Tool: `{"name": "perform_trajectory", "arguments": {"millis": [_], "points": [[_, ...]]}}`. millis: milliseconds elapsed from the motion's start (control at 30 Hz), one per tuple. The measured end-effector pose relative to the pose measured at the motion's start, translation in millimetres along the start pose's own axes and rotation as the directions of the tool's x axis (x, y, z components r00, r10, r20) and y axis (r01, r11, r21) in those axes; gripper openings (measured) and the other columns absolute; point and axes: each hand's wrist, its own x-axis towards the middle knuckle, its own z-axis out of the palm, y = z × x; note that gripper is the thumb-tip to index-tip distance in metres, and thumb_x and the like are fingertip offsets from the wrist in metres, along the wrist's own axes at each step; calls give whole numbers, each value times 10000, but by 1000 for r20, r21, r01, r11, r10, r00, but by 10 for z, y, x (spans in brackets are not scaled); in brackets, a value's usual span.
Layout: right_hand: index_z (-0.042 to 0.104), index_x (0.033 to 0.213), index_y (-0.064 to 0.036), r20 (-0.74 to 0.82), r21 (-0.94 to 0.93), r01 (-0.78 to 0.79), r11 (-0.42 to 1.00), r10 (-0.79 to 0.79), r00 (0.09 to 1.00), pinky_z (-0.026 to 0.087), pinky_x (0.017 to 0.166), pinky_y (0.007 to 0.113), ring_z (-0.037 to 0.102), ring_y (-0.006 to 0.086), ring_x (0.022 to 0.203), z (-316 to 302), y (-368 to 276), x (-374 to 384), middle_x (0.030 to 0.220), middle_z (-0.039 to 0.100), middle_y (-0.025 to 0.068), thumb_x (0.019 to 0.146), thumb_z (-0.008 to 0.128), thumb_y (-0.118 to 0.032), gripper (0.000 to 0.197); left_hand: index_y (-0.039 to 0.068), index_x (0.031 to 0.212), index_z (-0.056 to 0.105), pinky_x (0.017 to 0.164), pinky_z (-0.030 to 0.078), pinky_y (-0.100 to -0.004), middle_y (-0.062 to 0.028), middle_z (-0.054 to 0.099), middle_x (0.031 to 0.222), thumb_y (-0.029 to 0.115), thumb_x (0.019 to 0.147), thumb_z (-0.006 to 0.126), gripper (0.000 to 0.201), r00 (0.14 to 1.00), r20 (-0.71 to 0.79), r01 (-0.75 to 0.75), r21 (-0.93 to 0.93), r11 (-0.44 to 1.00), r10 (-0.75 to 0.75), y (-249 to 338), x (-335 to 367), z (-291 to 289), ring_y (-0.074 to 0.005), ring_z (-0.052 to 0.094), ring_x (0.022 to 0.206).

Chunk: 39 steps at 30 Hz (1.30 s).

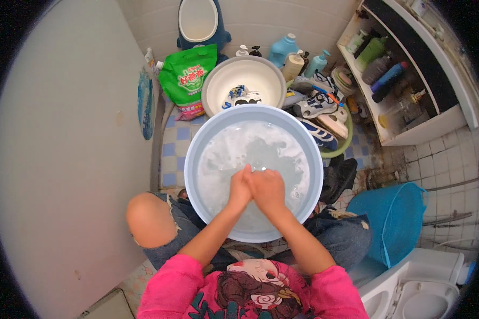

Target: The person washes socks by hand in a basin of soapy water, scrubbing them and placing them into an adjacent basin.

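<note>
A pale blue basin (pixel 192 146) of cloudy, sudsy water (pixel 255 139) stands in front of me, between my knees. Over the middle of the water my left hand (pixel 240 187) and my right hand (pixel 267 187) are pressed together, knuckles up. Both have their fingers curled closed. Whatever lies between them, if anything, is hidden by the hands. Just beyond the basin a smaller white basin (pixel 274 87) with a grey rim holds some blue, white and dark items that look like wet cloth.
A green detergent bag (pixel 189 77) leans at the far left. Several shoes (pixel 320 105) fill a green basin (pixel 347 139) at the right, near pump bottles (pixel 318 63). A blue bucket (pixel 391 223) and white toilet (pixel 428 290) stand near right. Left is a pale panel (pixel 69 159); a bottle shelf (pixel 396 90) is right.
</note>
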Motion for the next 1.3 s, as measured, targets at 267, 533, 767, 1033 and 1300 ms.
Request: {"name": "perform_trajectory", "arguments": {"millis": [267, 533, 767, 1033, 1300], "points": [[539, 576, -52, 79, -24, -62, 998, 64, 995, 385, 550, 410, 505, 324, 559, -50, -1, 31, 555, 519, 152, 802, 528, -218, 281, -11, 762, 536, 547, 397, -259, -27, 535, 680, 281, 910, 408, 351, 999, 2, -52, 75, 996, 52, -15, 27, -75, -86, 459, 637], [613, 829, 1, 283, 699, -650, 297, 720, 633, 432, 625, 254, 557, 127, 675, -225, 865, 46, 722, 606, 65, 857, 502, -271, 295, -14, 1043, 520, 642, 437, -218, -66, 586, 900, 171, 816, 575, 298, 942, 336, -56, 101, 993, 19, 358, -9, -107, -93, 540, 751], [577, 887, 2, 499, 460, -586, 667, 352, 792, 441, 569, 281, 545, 122, 626, -490, 721, 68, 710, 598, 71, 832, 534, -186, 201, -5, 1073, 508, 545, 451, -224, -61, 575, 889, 106, 843, 511, 255, 976, 210, 97, -198, 975, -54, 490, -12, -105, -100, 555, 706], [544, 844, -34, 225, 138, -391, 910, 356, 907, 432, 568, 360, 548, 352, 605, -217, -94, 27, 640, 565, 180, 804, 555, -214, 185, 28, 1009, 520, 527, 413, -233, -22, 540, 777, 182, 900, 432, 208, 988, 56, -146, 59, 987, 143, 19, 151, -186, -84, 480, 609], [503, 615, -50, 94, -21, -214, 977, 215, 972, 392, 469, 417, 504, 341, 492, -174, 78, 5, 513, 501, 156, 775, 571, -248, 263, 3, 697, 504, 511, 382, -288, -40, 480, 580, 286, 920, 368, 386, 986, -7, -158, 287, 945, 167, 91, 64, 8, -105, 447, 552]]}}
